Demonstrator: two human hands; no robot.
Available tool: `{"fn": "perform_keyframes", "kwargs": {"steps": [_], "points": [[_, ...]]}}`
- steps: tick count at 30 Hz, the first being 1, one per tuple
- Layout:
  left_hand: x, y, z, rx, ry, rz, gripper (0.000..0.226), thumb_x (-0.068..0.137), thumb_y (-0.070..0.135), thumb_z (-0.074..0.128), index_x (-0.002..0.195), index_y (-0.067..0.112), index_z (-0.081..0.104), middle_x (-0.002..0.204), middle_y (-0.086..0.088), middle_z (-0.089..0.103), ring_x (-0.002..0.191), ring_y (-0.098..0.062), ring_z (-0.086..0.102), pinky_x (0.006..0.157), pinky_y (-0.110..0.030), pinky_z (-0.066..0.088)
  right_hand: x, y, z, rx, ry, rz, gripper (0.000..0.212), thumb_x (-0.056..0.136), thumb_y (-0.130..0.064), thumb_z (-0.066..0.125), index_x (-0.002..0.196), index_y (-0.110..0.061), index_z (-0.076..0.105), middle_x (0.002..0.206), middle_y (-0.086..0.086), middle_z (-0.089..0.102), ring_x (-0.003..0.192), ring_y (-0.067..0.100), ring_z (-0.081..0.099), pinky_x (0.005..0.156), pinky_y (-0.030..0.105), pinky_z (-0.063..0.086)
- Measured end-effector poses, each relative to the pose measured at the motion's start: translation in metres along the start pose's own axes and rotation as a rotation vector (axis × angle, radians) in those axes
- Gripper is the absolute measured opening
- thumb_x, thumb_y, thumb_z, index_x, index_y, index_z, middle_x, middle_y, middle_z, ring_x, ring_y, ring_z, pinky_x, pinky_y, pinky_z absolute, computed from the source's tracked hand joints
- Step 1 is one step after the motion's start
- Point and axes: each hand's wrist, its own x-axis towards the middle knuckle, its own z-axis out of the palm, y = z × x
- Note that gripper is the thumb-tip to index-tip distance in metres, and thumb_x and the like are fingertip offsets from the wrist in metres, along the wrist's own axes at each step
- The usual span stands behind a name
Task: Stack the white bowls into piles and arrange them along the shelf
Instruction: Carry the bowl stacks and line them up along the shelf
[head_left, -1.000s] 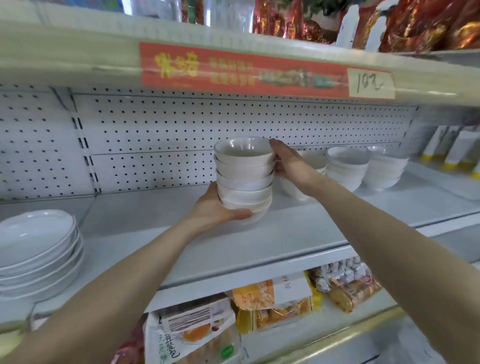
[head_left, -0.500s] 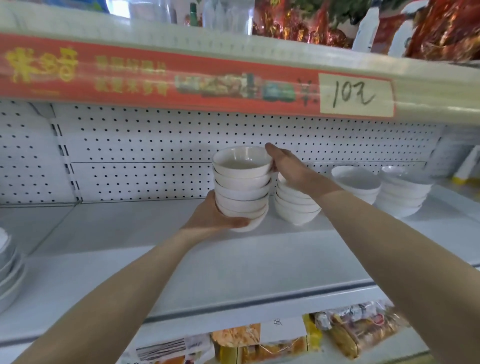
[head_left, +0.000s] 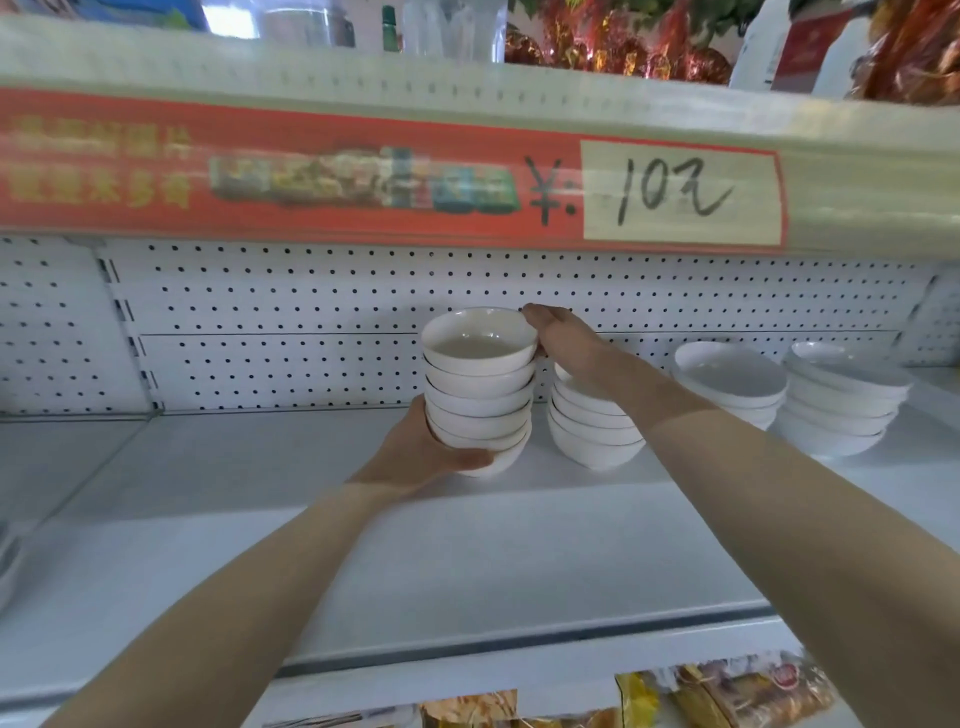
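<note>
A stack of several white bowls (head_left: 479, 384) is at the middle of the white shelf (head_left: 467, 551), near its back. My left hand (head_left: 426, 452) cups the stack's bottom from below and the left. My right hand (head_left: 563, 340) rests against the top bowl's right rim. Whether the stack touches the shelf I cannot tell. Just to its right stands a second pile of white bowls (head_left: 592, 431), partly hidden by my right forearm. Farther right are two more piles of wider white bowls (head_left: 737, 379) (head_left: 841, 405).
A perforated white back panel (head_left: 291, 322) closes the shelf behind the bowls. The upper shelf edge with a red price strip (head_left: 363, 171) hangs low overhead. Packaged snacks (head_left: 727, 691) lie on the shelf below. The rim of a plate stack (head_left: 5, 561) shows at far left.
Both hands have carried the bowl stack farther back and lower on the shelf, close beside the second pile. The view has moved nearer and to the right.
</note>
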Motion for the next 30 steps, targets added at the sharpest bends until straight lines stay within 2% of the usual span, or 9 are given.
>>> {"fn": "perform_keyframes", "kwargs": {"steps": [3, 7, 11, 14, 16, 20, 25, 27, 30], "points": [[0.001, -0.002, -0.003, 0.010, 0.016, -0.040, 0.083, 0.054, 0.041, 0.093, 0.128, 0.040, 0.054, 0.120, 0.016, 0.067, 0.115, -0.007, 0.062, 0.102, -0.046, 0.047, 0.003, -0.002, 0.002, -0.018, -0.018, -0.011, 0.043, 0.100, -0.037, 0.029, 0.096, -0.003, 0.056, 0.094, 0.015, 0.063, 0.087, 0.024, 0.054, 0.079, 0.038, 0.039], [0.004, -0.011, -0.008, 0.016, 0.016, -0.062, 0.098, 0.047, 0.053, 0.095, 0.132, 0.037, 0.048, 0.125, 0.014, 0.065, 0.119, -0.010, 0.060, 0.102, -0.047, 0.047, 0.010, 0.003, 0.004, 0.006, -0.013, -0.037, 0.030, 0.100, -0.031, 0.030, 0.083, -0.013, 0.047, 0.080, 0.006, 0.054, 0.079, 0.020, 0.047, 0.073, 0.035, 0.034], [0.003, -0.007, -0.008, 0.034, 0.023, -0.027, 0.080, 0.054, 0.040, 0.094, 0.121, 0.049, 0.053, 0.122, 0.014, 0.066, 0.117, -0.008, 0.061, 0.102, -0.045, 0.048, 0.014, 0.006, 0.007, 0.015, 0.020, -0.040, 0.035, 0.102, -0.032, 0.031, 0.074, -0.014, 0.043, 0.073, 0.001, 0.051, 0.073, 0.021, 0.045, 0.069, 0.033, 0.033], [0.003, -0.004, -0.005, 0.019, 0.026, -0.002, 0.074, 0.057, 0.030, 0.093, 0.120, 0.046, 0.056, 0.120, 0.012, 0.068, 0.115, -0.009, 0.062, 0.102, -0.046, 0.048, 0.014, 0.007, 0.008, 0.022, 0.017, -0.043, 0.032, 0.100, -0.031, 0.031, 0.079, -0.012, 0.045, 0.073, 0.002, 0.051, 0.071, 0.019, 0.044, 0.067, 0.033, 0.032], [0.002, -0.004, -0.002, 0.008, 0.041, 0.002, 0.072, 0.057, 0.028, 0.092, 0.118, 0.046, 0.058, 0.119, 0.012, 0.068, 0.115, -0.009, 0.063, 0.102, -0.047, 0.048, 0.014, 0.005, 0.008, 0.034, 0.003, -0.046, 0.032, 0.096, -0.033, 0.032, 0.081, -0.010, 0.048, 0.074, 0.003, 0.052, 0.072, 0.020, 0.044, 0.068, 0.034, 0.032], [-0.002, -0.003, 0.003, 0.017, 0.092, -0.036, 0.070, 0.055, 0.033, 0.093, 0.113, 0.051, 0.058, 0.115, 0.016, 0.069, 0.111, -0.005, 0.064, 0.101, -0.045, 0.049, 0.012, 0.003, 0.008, 0.044, -0.014, -0.047, 0.054, 0.081, -0.044, 0.031, 0.096, 0.002, 0.055, 0.083, 0.007, 0.056, 0.078, 0.020, 0.048, 0.073, 0.036, 0.035], [-0.004, -0.003, 0.005, 0.048, 0.100, -0.080, 0.087, 0.049, 0.049, 0.093, 0.126, 0.041, 0.053, 0.120, 0.017, 0.067, 0.115, -0.007, 0.062, 0.101, -0.044, 0.049, 0.009, 0.004, 0.007, 0.036, -0.023, -0.049, 0.058, 0.080, -0.045, 0.030, 0.103, 0.002, 0.055, 0.084, 0.006, 0.055, 0.078, 0.020, 0.047, 0.072, 0.036, 0.035], [-0.005, -0.001, 0.006, 0.068, 0.108, -0.087, 0.082, 0.053, 0.043, 0.093, 0.125, 0.040, 0.054, 0.118, 0.019, 0.067, 0.112, -0.004, 0.062, 0.099, -0.042, 0.050, 0.009, 0.005, 0.006, 0.043, -0.021, -0.041, 0.054, 0.078, -0.046, 0.031, 0.095, 0.000, 0.053, 0.084, 0.007, 0.054, 0.078, 0.020, 0.046, 0.072, 0.037, 0.035], [-0.006, 0.001, 0.008, 0.073, 0.098, -0.071, 0.072, 0.059, 0.031, 0.091, 0.122, 0.037, 0.057, 0.114, 0.018, 0.069, 0.108, -0.001, 0.063, 0.098, -0.038, 0.051, 0.011, 0.008, 0.006, 0.053, -0.014, -0.031, 0.056, 0.077, -0.046, 0.031, 0.096, 0.003, 0.052, 0.084, 0.006, 0.052, 0.077, 0.020, 0.043, 0.073, 0.037, 0.034]]}}
